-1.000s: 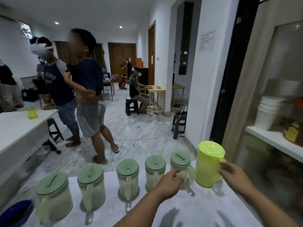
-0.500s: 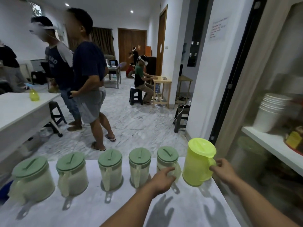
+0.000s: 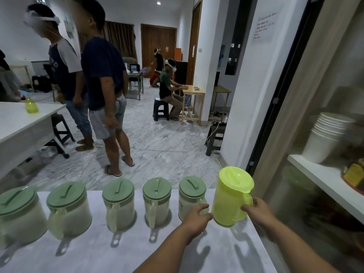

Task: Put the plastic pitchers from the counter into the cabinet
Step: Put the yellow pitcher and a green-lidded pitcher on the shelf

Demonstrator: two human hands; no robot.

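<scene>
White counter (image 3: pixel 206 253) near, busy room behind w/ ppl standing far left. Six pitchers in a row on it: five green-lid ones, plus yellow pitcher (image 3: pixel 230 198) at right end, just beside the cabinet (image 3: pixel 323 174) on the right. Right hand (image 3: pixel 256 208) fingers curled round the yellow handle, closed grip. Left hand (image 3: pixel 197 213) wrapped on handle of the next pitcher (image 3: pixel 190 198), also closed, tho can't tell how firm. Both pitchers look seated on counter or barely off it. Advice: lift straight up before swinging right, lids look loose-fit so keep upright. Yellow goes first, clear the cabinet frame, aim for free shelf space beside the bowl stack (image 3: pixel 327 134). Don't clip neighbour w/ the left one.
</scene>
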